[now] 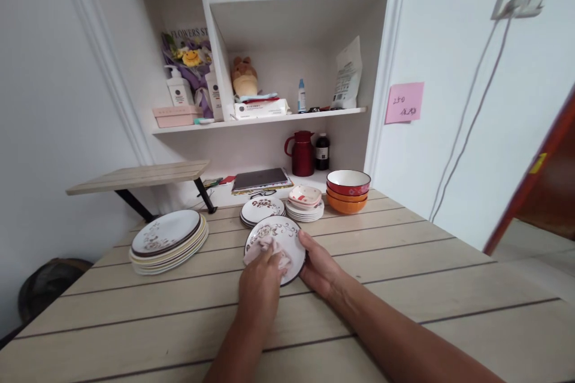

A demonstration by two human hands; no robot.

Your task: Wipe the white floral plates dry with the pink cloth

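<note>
Resting flat on the surface, the patterned plate lies directly ahead of both hands, near the middle of the planked top. A pale cloth is bunched on the plate's left half, and the left hand lies on top of it, its grip closed down on the cloth with the fingers curled and pressed together. The right hand meets the plate from the right, its grip clamped on the near right rim; the thumb lies along the edge and the fingers underneath are hidden. The plate is round and has no long axis; the left hand covers it, and the right hand only touches its rim. Just behind it sits a stack of small plates, and beside that a pile of small dishes and stacked bowls. A stack of large plates stands to the left, apart. Behind them, a red jug and a dark bottle stand in the shelf recess.
</note>
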